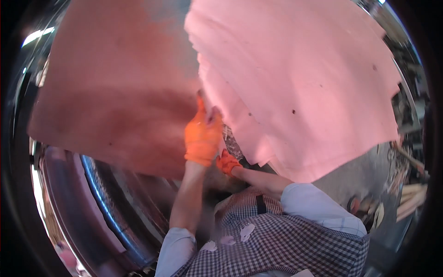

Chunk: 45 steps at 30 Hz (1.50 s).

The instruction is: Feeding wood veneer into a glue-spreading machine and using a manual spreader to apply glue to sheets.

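Note:
Two broad, thin sheet areas fill the upper view, tinted pink by the light. On the left lies a darker reddish sheet [115, 92]; on the right a stack of paler sheets [295, 83] has ragged, layered edges and small dark spots. My left hand [201, 138], in an orange glove, is at the seam between them, one finger stretched up and the thumb apart; motion blurs it slightly. Lower and to the right, my right hand [228, 163], also orange-gloved, has its fingers curled at a pale sheet edge near the stack's near corner. Its fingertips are partly hidden.
A machine with long, shiny metal rollers [115, 217] stands at the lower left, partly under the reddish sheet. Grey floor [355, 171] shows at the right, with pale wood-like pieces [410, 201] near the rim. My checked apron [286, 240] is close below the sheets.

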Each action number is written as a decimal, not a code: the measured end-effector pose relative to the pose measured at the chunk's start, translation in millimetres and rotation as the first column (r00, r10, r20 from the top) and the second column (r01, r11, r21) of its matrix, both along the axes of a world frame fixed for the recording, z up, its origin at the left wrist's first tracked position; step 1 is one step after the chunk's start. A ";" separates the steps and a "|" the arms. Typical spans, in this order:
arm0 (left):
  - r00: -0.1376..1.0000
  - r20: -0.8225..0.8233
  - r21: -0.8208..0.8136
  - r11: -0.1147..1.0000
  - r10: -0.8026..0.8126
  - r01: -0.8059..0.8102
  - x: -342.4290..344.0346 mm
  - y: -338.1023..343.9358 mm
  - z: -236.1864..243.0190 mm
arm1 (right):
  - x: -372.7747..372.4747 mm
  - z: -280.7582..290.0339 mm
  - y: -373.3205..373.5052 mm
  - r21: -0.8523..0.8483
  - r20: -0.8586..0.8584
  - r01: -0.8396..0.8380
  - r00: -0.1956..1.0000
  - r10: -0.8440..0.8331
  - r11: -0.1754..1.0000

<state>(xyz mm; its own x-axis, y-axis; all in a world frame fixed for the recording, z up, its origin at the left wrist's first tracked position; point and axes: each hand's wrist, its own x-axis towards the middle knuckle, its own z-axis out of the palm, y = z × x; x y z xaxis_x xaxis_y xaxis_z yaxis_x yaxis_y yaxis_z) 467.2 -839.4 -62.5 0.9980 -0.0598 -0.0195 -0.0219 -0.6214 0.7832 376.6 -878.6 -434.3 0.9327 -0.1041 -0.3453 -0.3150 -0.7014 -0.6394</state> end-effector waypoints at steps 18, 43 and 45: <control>0.976 0.134 0.076 0.981 0.169 -0.181 -125.9 164.5 -99.0 | -34.0 -24.4 -276.2 -0.213 -0.393 0.498 0.744 -0.541 0.840; 0.018 -0.515 -0.684 -0.398 0.857 -0.611 -356.5 504.3 -286.7 | 44.5 52.1 138.7 -0.031 -0.475 -0.743 0.599 0.644 0.669; 0.263 -0.507 -0.792 -0.322 0.821 -0.519 -349.1 511.7 -292.7 | 33.3 89.8 146.1 0.012 -0.509 -0.718 0.595 0.622 0.696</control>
